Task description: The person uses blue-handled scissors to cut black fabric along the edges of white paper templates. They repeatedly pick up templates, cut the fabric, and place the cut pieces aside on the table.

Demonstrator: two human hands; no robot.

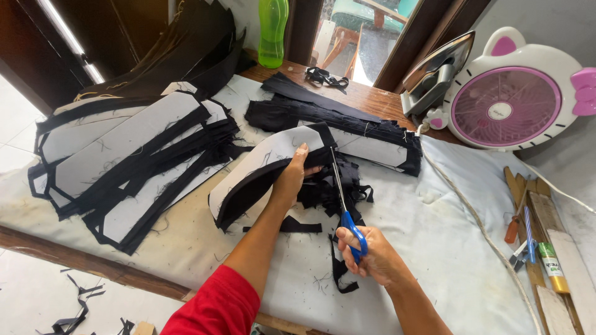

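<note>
While I watch from the head camera, the left hand [290,177] presses a curved fabric piece [261,170], white-lined with black edging, flat on the counter [434,248]; its grip is closed over the piece's upper edge, thumb on top. The right hand [372,254] holds the blue-handled scissors [344,198], fingers through the loops, blades reaching along the piece's right edge. I cannot tell how far the blades are parted.

The piece lies just left of the scissors, with black scraps [329,189] heaped just beside and beneath the blades. Further left of the scissors sits a stack of similar lined pieces [124,161]; beyond them lies more black cloth [323,115]. To their right stand an iron [434,74] and a pink-and-white fan [509,93].

I judge the piece light and limp, stiffened a little by its lining, with edges that fray. It wants holding close to the cut line, palm flat, so that it neither buckles nor slides on the cloth cover.
</note>
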